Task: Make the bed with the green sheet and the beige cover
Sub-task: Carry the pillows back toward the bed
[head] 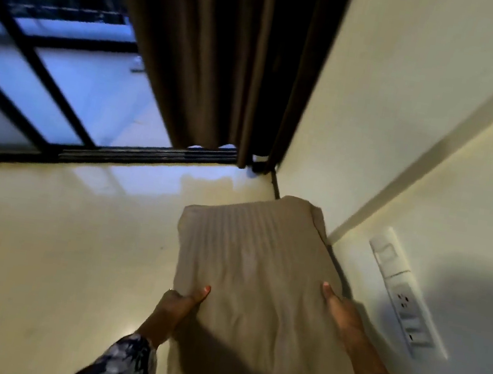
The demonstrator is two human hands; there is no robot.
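A beige striped pillow (254,261) hangs lengthwise in front of me, above the pale floor and close to the wall on the right. My left hand (181,303) grips its left edge with the thumb on top. My right hand (340,309) grips its right edge, thumb pressed on the fabric. Both sleeves are dark with a floral print. No green sheet and no bed are in view.
Glossy cream floor (37,251) spreads to the left. A dark-framed glass sliding door (46,86) and a brown curtain (220,54) stand ahead. The cream wall (436,151) on the right carries a white switch and socket panel (402,290).
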